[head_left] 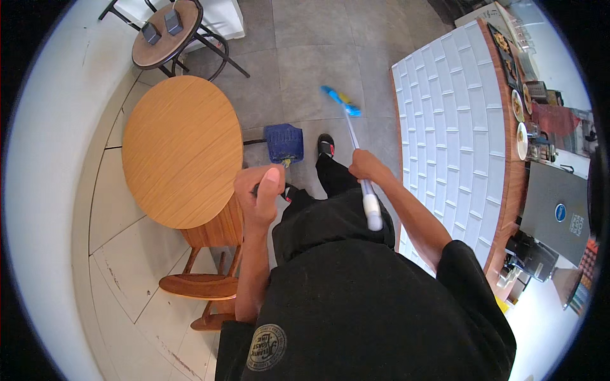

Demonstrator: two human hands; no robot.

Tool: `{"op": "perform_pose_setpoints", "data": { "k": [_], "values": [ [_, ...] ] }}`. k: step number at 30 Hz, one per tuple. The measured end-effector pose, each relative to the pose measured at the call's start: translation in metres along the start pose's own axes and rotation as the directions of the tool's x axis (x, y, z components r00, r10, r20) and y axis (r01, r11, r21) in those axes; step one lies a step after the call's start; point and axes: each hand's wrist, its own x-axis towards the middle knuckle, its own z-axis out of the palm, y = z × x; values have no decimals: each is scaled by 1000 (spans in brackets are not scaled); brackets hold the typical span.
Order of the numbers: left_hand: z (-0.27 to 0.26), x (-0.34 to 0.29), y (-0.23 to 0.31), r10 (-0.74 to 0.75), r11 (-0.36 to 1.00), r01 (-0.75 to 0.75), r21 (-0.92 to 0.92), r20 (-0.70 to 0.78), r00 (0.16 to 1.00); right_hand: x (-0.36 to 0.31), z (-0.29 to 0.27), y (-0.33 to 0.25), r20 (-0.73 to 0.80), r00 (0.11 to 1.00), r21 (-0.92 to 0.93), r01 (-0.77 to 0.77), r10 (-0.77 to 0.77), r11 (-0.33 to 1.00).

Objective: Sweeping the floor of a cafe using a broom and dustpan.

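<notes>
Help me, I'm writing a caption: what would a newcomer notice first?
Probably the round wooden table on the left. Next, the bright blue broom head ahead over the grey floor, its pale pole gripped in the right hand. The dark blue dustpan just right of the table also stands out.

On my remote feed I note, at left, a round wooden table (181, 152) with a wooden chair (198, 287) beside it; beyond, a stool (164, 47) bearing two small grey objects (173, 21). At right, I record a white-tiled counter (451, 127) carrying dishes (522, 142) and a grey laptop (549, 190).
</notes>
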Motion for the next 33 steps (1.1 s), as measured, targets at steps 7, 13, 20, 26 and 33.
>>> {"op": "perform_pose_setpoints", "data": {
  "k": [7, 13, 20, 26, 33],
  "values": [
    [-6, -5, 3, 19, 999, -17, -37, 50, 999, -69, -68, 61, 37, 996, 358, -92, 84, 929],
    [-16, -12, 3, 12, 998, -8, -66, 62, 998, -78, -73, 98, -131, 969, 326, -157, 209, 932],
    [-15, -11, 3, 52, 997, -46, -61, 108, 993, 6, -10, 145, -300, 913, 323, -176, 277, 930],
    [-18, -13, 1, 52, 998, -47, -41, 141, 989, 0, 66, 36, -42, 994, 93, -96, 100, 991],
    [-15, -13, 4, 75, 996, -66, -61, 156, 985, -83, 43, -38, -14, 983, 404, -164, 185, 900]
  ]
}}
